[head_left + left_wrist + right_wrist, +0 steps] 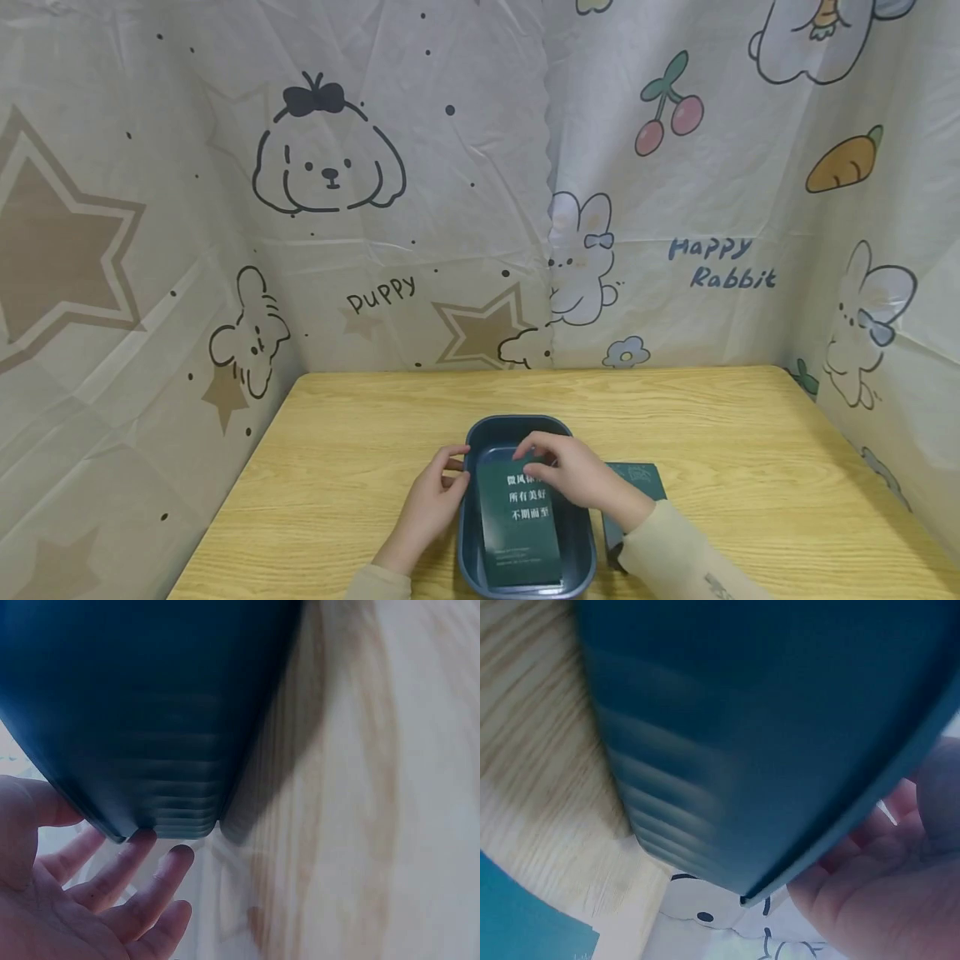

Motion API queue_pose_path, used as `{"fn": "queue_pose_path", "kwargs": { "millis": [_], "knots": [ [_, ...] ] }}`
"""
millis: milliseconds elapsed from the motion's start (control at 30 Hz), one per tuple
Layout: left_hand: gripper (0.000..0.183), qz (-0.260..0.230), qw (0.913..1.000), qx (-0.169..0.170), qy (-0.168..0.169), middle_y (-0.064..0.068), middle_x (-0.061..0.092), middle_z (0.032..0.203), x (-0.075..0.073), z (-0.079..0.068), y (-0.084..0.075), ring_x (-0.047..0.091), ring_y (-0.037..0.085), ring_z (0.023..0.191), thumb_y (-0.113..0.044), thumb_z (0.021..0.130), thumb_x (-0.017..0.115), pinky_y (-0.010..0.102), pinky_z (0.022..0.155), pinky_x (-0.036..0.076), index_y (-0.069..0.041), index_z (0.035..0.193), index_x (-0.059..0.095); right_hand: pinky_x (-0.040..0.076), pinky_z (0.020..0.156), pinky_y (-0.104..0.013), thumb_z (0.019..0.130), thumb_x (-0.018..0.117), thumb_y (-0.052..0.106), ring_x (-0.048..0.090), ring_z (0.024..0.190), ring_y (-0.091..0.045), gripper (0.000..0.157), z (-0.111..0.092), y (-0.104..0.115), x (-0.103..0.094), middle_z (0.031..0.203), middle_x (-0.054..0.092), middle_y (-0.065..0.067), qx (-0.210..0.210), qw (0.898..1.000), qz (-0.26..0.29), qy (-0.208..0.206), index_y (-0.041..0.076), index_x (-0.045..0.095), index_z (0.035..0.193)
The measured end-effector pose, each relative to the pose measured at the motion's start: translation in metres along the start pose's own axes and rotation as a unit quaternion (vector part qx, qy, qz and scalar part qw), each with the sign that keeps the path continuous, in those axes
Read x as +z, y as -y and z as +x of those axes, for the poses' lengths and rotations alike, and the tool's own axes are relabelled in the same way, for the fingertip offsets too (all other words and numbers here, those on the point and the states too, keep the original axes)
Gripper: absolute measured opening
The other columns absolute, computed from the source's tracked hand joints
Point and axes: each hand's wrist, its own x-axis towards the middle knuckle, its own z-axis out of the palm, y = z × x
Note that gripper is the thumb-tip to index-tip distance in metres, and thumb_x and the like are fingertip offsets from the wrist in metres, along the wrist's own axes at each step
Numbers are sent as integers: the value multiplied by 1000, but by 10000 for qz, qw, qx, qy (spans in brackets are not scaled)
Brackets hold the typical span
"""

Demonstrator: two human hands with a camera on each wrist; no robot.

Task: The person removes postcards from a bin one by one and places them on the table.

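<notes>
A dark blue rectangular tray (587, 550) stands on the table, with a dark green booklet-like item (520, 533) bearing white Chinese characters lying inside it. My left hand (435, 500) is at the tray's left rim, fingers spread and loosely bent; in the left wrist view its fingertips (142, 838) lie close to the tray's (172, 750) edge. Over the tray's right side reaches my right hand (573, 473), thumb and forefinger apart near the green item's upper end. In the right wrist view that hand (885, 870) is beside the rim, its fingertips hidden.
Another dark green flat item (637, 479) lies right of the tray, partly under the right forearm. The wooden table (360, 442) extends to both sides. Patterned curtains (465, 167) hang behind the table and along its sides.
</notes>
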Motion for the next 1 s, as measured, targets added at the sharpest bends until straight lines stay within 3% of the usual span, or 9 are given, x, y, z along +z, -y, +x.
{"fn": "queue_pose_path", "kwargs": {
  "millis": [233, 433, 667, 1000],
  "knots": [
    [37, -75, 9999, 64, 50, 15, 67, 118, -1, 0, -1, 67, 22, 95, -11, 101, 60, 33, 77, 57, -11, 138, 58, 51, 68, -26, 98, 71, 16, 59, 76, -9, 15, -5, 2, -16, 95, 70, 3, 268, 9968, 188, -735, 20, 71, 113],
    [37, -122, 9999, 81, 19, 16, 68, 118, -2, -2, -2, 67, 22, 94, -12, 101, 61, 34, 77, 57, -10, 138, 59, 45, 64, -28, 98, 71, 19, 54, 72, -15, 18, -11, 1, -35, 82, 65, 2, 812, 9890, 243, -1209, 19, 72, 116],
    [38, -116, 9999, 113, -55, 16, 69, 117, -1, -2, -2, 67, 21, 92, -11, 100, 62, 34, 76, 57, -9, 137, 59, 39, 58, -29, 100, 69, 21, 49, 68, -18, 21, -24, -10, -58, 79, 60, -2, 1098, 9839, 127, -1406, 18, 73, 120],
    [38, -76, 9999, 121, -60, 16, 68, 116, -1, -2, -2, 68, 21, 92, -10, 99, 62, 33, 75, 57, -9, 137, 59, 47, 74, -34, 102, 66, 23, 58, 83, -18, 25, -43, -32, -82, 98, 71, -4, 1261, 9806, -153, -1492, 12, 73, 123]
  ]
}}
